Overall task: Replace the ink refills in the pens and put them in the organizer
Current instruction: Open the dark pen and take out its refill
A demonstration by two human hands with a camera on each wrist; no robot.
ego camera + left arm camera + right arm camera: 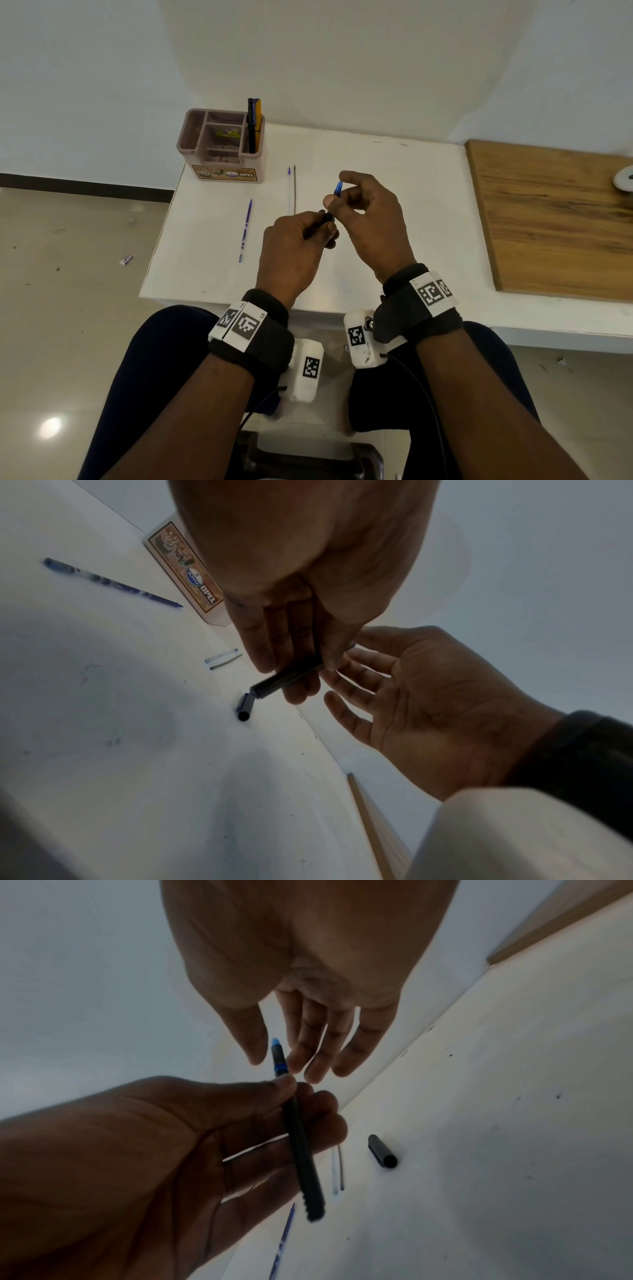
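Note:
My left hand (318, 229) grips a black pen barrel (287, 679) and holds it above the white table (394, 192). My right hand (337, 198) pinches a small blue tip piece (338, 188) at the barrel's upper end (279, 1056), between thumb and fingers. The pen's black cap (382, 1150) lies on the table below the hands. Two thin refills (292, 188) lie side by side farther back. A blue pen (245, 231) lies to the left. The pink organizer (191, 137) stands at the back left with dark and yellow pens (254, 123) in its right slot.
A wooden board (555, 222) covers the table's right side, with a white round object (623, 180) at its far edge. The table's left edge (161, 236) drops to the tiled floor. My knees sit under the front edge.

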